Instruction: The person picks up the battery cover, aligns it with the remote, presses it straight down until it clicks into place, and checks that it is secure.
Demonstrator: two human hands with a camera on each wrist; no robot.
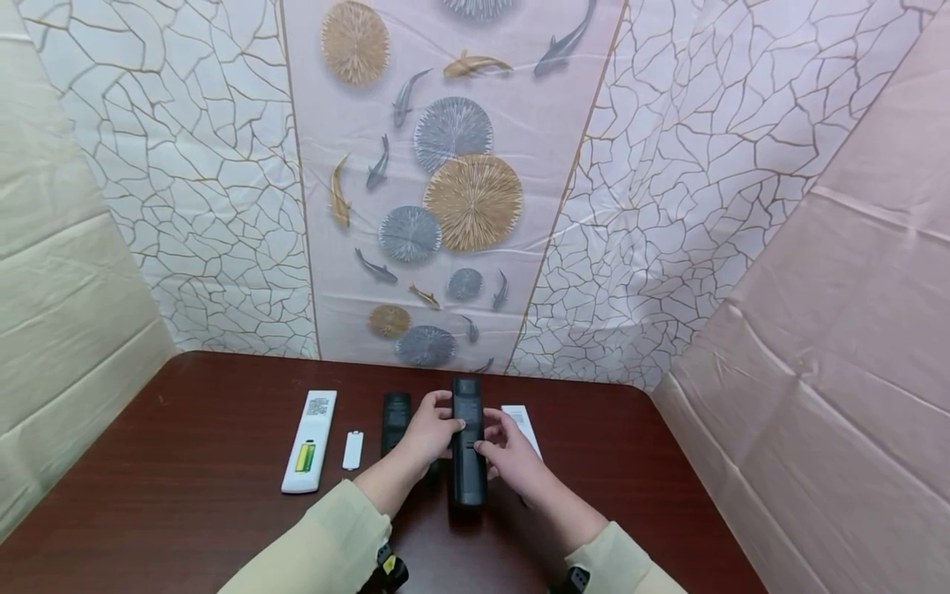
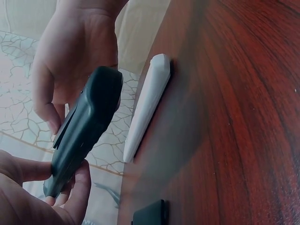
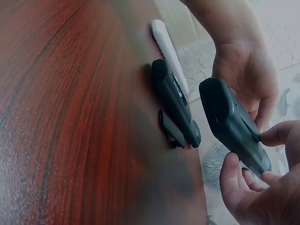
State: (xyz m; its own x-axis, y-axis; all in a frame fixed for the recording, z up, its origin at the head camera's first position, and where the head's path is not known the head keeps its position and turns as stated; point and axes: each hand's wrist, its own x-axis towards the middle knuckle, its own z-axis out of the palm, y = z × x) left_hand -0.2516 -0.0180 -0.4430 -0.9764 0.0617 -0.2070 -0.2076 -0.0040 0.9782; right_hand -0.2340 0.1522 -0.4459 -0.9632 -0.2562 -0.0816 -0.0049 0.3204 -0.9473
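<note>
A black remote control is held up over the table with its back face toward me. My left hand grips its left side, thumb on the back and fingers at the edge. From the right, my right hand holds it, with the thumb on the battery cover. In the left wrist view that cover stands tilted, one edge lifted off the body. A second black remote lies left of the hands, and a loose black cover sits beside it, mostly hidden by my left hand in the head view.
On the left of the dark red wooden table lies a white remote with a battery picture on it. A small white cover is beside it. Another white remote lies behind my right hand. Patterned cloth hangs behind the table.
</note>
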